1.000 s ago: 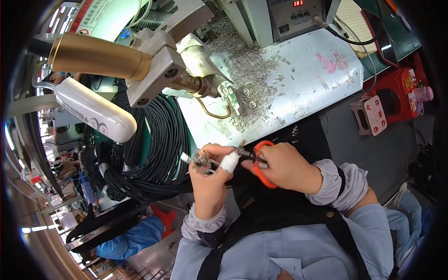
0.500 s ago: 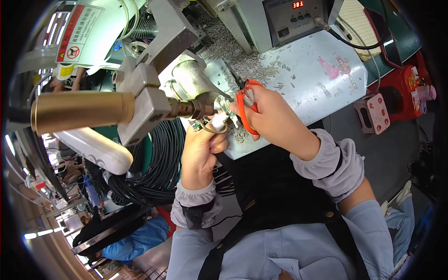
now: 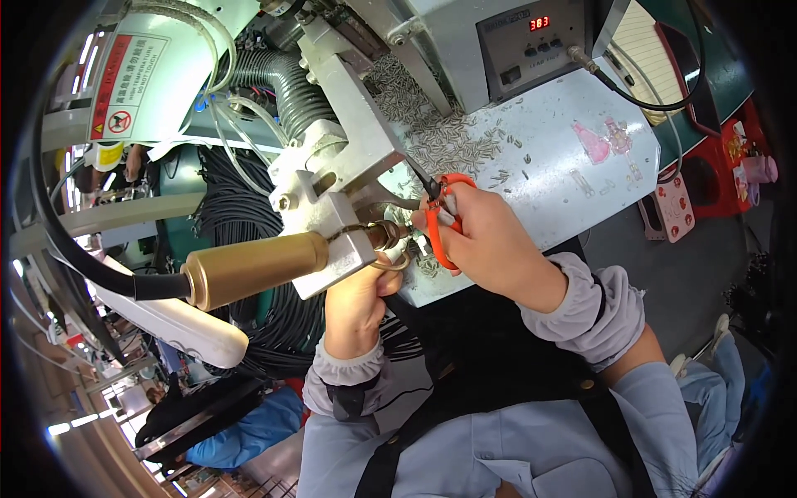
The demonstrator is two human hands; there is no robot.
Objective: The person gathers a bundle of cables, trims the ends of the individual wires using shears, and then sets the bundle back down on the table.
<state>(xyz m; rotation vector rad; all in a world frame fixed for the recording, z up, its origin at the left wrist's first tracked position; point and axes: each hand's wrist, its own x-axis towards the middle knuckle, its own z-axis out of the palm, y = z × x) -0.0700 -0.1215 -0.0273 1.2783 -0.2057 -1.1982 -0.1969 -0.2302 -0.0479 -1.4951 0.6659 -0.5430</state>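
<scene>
My right hand [image 3: 494,245] is closed around orange-handled scissors [image 3: 434,236], whose dark blades point up and to the left, away from my body. My left hand [image 3: 353,303] is closed at the left edge of the pale work plate [image 3: 548,199]. Between its fingers sits a small white part [image 3: 397,253] with a beige wire loop, mostly hidden now. A soldering unit with a gold-coloured handle [image 3: 257,270] and grey metal clamp [image 3: 336,241] reaches over the left fingers. Its tip end lies close to the white part; whether they touch, I cannot tell.
Many small metal pieces [image 3: 448,141] lie scattered over the plate's far side. A control box [image 3: 540,50] with a red display stands behind. Coiled black cables [image 3: 274,332] and a rounded white arm [image 3: 183,319] are at left. A red stool [image 3: 714,174] stands right.
The soldering unit's gold handle and clamp have shifted right and down in the picture, covering more of my left hand and the white part. My right hand keeps its grip on the scissors.
</scene>
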